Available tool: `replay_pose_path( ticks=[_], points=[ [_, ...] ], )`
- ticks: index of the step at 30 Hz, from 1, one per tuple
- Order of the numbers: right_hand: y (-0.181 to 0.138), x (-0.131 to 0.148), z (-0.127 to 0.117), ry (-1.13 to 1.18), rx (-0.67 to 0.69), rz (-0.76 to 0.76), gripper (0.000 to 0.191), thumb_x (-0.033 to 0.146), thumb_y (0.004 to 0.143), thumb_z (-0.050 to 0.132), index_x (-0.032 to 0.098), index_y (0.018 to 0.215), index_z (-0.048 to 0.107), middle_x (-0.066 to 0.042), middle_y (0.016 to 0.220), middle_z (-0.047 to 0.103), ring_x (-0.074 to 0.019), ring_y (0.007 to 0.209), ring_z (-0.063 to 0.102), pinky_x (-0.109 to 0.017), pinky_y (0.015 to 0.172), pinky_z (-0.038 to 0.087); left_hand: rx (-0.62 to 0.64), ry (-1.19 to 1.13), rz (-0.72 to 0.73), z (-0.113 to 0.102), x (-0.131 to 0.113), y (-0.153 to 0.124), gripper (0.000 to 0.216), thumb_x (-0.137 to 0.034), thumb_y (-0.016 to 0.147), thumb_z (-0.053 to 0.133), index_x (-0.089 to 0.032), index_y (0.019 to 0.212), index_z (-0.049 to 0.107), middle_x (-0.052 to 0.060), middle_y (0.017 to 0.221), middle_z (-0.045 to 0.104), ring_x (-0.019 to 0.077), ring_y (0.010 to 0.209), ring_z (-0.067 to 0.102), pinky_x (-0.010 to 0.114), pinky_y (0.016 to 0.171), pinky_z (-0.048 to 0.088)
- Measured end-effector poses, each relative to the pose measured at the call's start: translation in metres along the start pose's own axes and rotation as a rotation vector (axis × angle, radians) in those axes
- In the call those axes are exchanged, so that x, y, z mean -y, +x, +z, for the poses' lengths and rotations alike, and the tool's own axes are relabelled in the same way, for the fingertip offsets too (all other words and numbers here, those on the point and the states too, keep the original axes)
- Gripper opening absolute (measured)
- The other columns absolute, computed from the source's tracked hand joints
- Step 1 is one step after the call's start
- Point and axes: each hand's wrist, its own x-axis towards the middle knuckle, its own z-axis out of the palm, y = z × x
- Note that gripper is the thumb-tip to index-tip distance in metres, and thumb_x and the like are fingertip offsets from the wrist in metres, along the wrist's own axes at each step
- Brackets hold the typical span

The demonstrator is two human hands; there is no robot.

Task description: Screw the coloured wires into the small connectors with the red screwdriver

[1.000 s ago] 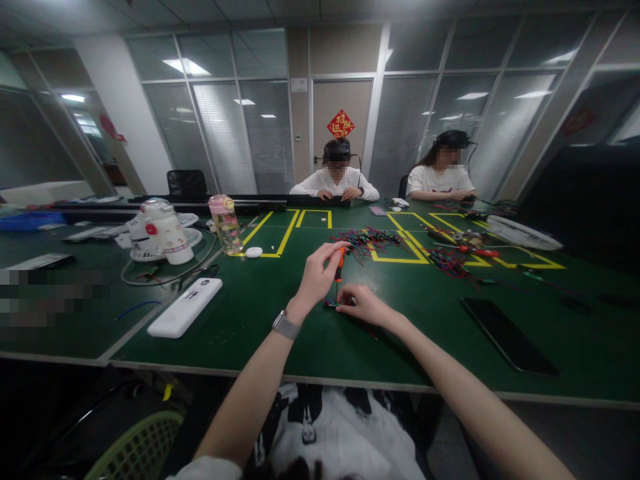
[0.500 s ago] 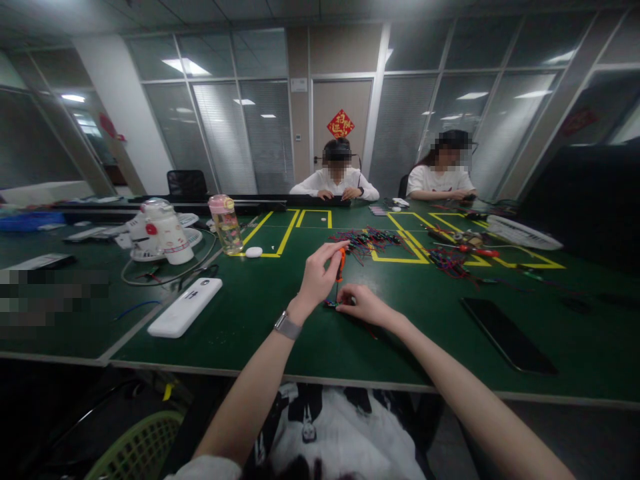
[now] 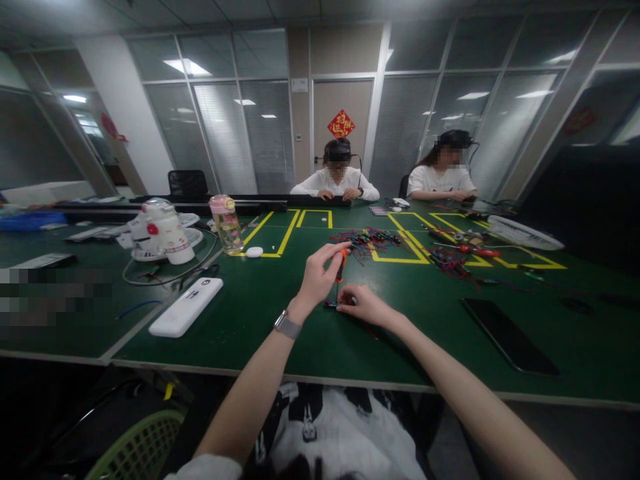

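Note:
My left hand [image 3: 320, 272] is closed around the orange and black handle of a screwdriver [image 3: 341, 267], held upright with its shaft pointing down. The tip meets a small green circuit board [image 3: 331, 304] with wires, lying on the green table. From the right, my right hand [image 3: 361, 305] pinches the board's edge or a wire on it; the fingers hide which. Just beyond my hands lies a heap of red and black wires with small boards [image 3: 367, 240].
A white power bank [image 3: 186, 308] and a pink-lidded bottle [image 3: 226, 225] stand left, near a white kettle-like jug [image 3: 167, 233]. A black phone [image 3: 507, 335] lies right. More wires [image 3: 449, 261] and a white keyboard [image 3: 524, 233] are farther right. Two people [image 3: 334, 180] sit opposite.
Both hands stay in nearly the same place. The screwdriver's handle looks slightly turned in my left hand, its tip still at the circuit board.

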Motion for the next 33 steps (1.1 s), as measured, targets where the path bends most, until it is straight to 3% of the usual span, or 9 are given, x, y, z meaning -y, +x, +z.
replay_pose_path(
  ticks=[6, 13, 19, 26, 33],
  points=[
    [-0.0002, -0.0001, 0.0002, -0.006, -0.007, -0.002, 0.008, 0.02, 0.075, 0.067, 0.016, 0.081, 0.065, 0.0, 0.071, 0.062, -0.0128, 0.064, 0.056, -0.024, 0.062, 0.042, -0.096, 0.105, -0.014, 0.0021, 0.004, -0.0001, 0.018, -0.027, 0.086, 0.059, -0.022, 0.101, 0.069, 0.003, 0.087, 0.057, 0.0127, 0.077, 0.055, 0.025, 0.073, 0.047],
    [0.0, 0.0002, 0.0004, -0.012, -0.002, -0.001, 0.008, 0.019, 0.074, 0.067, 0.015, 0.081, 0.065, 0.0, 0.071, 0.062, -0.0129, 0.064, 0.056, -0.023, 0.061, 0.041, -0.024, 0.035, -0.034, 0.0024, 0.0069, 0.0004, 0.031, -0.02, 0.095, 0.043, -0.022, 0.12, 0.06, 0.006, 0.105, 0.062, 0.0151, 0.097, 0.058, 0.028, 0.086, 0.046],
    [0.0002, -0.0017, 0.0013, -0.004, -0.004, -0.006, 0.008, 0.019, 0.074, 0.067, 0.016, 0.081, 0.065, 0.0, 0.072, 0.063, -0.0129, 0.065, 0.056, -0.024, 0.062, 0.042, -0.117, 0.127, -0.042, 0.0036, 0.0098, 0.0, 0.019, -0.025, 0.084, 0.062, -0.022, 0.101, 0.069, 0.003, 0.088, 0.057, 0.0127, 0.079, 0.056, 0.024, 0.074, 0.047],
    [-0.0002, -0.001, 0.0009, -0.004, -0.01, -0.009, 0.008, 0.019, 0.074, 0.068, 0.016, 0.081, 0.065, -0.001, 0.073, 0.064, -0.0132, 0.065, 0.057, -0.024, 0.063, 0.043, -0.079, 0.043, -0.066, 0.0021, 0.0062, 0.0008, 0.028, -0.018, 0.095, 0.04, -0.021, 0.11, 0.064, 0.006, 0.108, 0.062, 0.0158, 0.102, 0.058, 0.027, 0.087, 0.047],
    [-0.0004, -0.0021, 0.0014, -0.005, -0.006, -0.01, 0.008, 0.019, 0.075, 0.067, 0.016, 0.082, 0.065, -0.001, 0.074, 0.064, -0.0134, 0.066, 0.057, -0.024, 0.063, 0.044, -0.132, 0.051, -0.052, 0.0035, 0.0074, 0.0006, 0.015, -0.021, 0.088, 0.055, -0.018, 0.097, 0.066, 0.004, 0.091, 0.064, 0.0145, 0.084, 0.061, 0.026, 0.076, 0.05]
  ],
)
